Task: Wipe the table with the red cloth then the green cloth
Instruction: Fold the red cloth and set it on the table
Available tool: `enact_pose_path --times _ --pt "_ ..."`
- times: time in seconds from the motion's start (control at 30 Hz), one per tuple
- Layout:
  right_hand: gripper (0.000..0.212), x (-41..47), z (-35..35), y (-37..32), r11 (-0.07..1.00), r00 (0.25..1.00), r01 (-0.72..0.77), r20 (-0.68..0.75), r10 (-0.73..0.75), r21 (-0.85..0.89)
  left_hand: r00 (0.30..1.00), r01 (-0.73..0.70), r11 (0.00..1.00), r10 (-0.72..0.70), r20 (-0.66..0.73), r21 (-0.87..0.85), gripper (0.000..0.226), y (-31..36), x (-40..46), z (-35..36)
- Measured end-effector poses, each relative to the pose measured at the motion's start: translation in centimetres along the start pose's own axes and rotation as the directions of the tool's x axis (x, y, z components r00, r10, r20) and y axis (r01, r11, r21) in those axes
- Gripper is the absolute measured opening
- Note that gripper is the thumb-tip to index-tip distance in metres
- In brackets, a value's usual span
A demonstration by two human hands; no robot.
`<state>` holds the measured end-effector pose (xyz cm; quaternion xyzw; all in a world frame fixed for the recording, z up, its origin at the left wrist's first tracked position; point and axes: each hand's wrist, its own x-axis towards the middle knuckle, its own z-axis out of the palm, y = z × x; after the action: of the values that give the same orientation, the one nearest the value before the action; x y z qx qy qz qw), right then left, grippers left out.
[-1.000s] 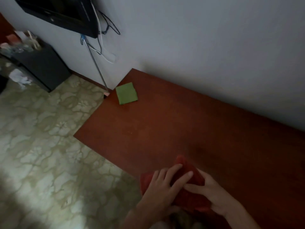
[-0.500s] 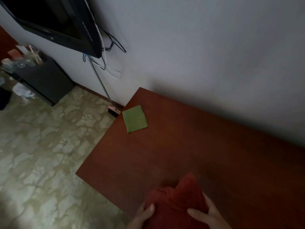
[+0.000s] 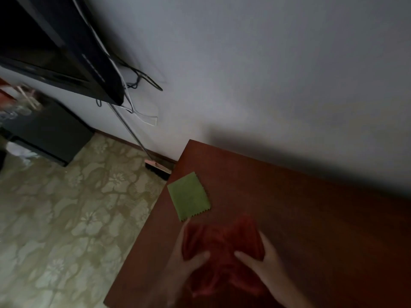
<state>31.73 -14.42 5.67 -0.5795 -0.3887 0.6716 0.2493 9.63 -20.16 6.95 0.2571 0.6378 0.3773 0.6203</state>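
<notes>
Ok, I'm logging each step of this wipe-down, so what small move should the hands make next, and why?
Probably press the red cloth flat and sweep it right across the table. Both the left hand and the right hand grip it bunched up near the left edge, close to the green cloth, and most of the wood lies to the right.

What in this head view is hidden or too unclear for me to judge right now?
- Left hand fingers: under the red cloth.
- Right hand wrist: cut by the bottom edge.
- Table right end: cut by the frame edge.
- Clutter on the black cabinet: blurred.
</notes>
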Motion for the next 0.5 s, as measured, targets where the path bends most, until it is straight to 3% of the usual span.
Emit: enact_pose_path --times 0.13,0.33,0.5 --pt "0.064 7.9 4.4 -3.5 0.997 0.990 0.064 -0.131 -0.060 0.032 0.994 -0.056 0.998 0.052 0.093 0.035 0.078 5.5 9.7 -3.7" --pt "0.055 19.2 7.8 -7.7 0.976 0.956 0.132 -0.282 -0.080 0.171 0.972 -0.158 0.974 0.126 0.197 0.161 0.104 12.7 23.5 -6.9" --pt "0.035 25.5 8.2 -8.8 0.992 0.890 0.112 -0.451 -0.074 0.058 0.960 -0.212 0.946 0.155 0.233 0.244 0.108 13.6 30.2 -6.6"
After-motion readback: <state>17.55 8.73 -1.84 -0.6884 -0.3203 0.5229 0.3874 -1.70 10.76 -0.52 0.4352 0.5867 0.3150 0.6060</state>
